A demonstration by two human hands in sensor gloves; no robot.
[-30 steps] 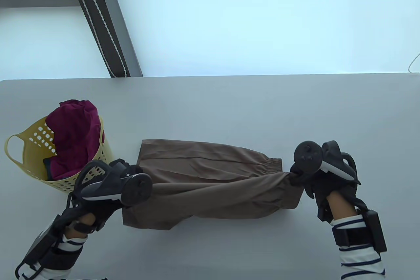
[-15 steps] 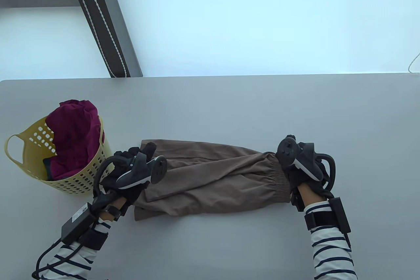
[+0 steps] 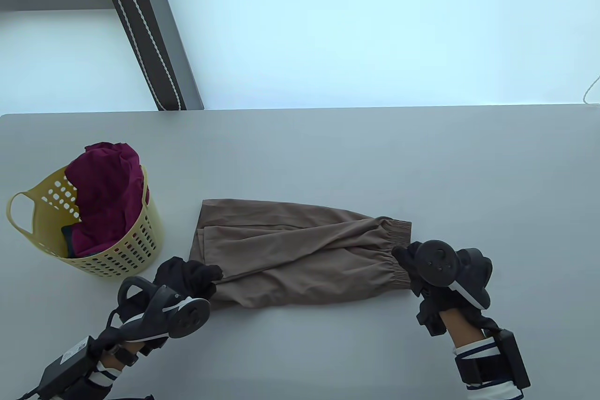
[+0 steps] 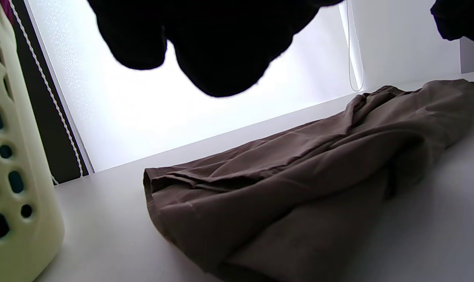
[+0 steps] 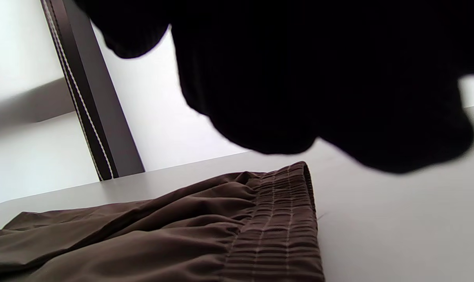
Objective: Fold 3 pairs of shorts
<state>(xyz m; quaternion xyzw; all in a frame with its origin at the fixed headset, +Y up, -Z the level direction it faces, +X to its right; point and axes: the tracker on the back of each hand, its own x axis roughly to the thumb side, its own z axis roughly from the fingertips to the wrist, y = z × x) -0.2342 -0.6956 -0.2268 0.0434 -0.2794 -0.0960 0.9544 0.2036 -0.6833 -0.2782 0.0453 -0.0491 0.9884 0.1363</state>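
1. Shorts [image 3: 300,257], brown, lie on the worktop [image 3: 328,156] folded lengthwise, waistband to the right.
2. Left hand [image 3: 187,275] touches the leg end; whether it pinches, I cannot tell.
3. Right hand [image 3: 412,264] rests at the waistband, grip unclear.
4. Basket [image 3: 136,250] holds more garments; most folding likely remains.

shorts [image 3: 300,254]: were plain brown
basket [image 3: 131,250]: was pale yellow, dotted with round holes
garment in basket [image 3: 105,193]: was dark magenta
bench [image 3: 375,156]: was light grey
left hand [image 3: 187,275]: wore a black glove
right hand [image 3: 410,259]: wore a black glove
sleeves [image 3: 492,383]: were white with dark navy stripes
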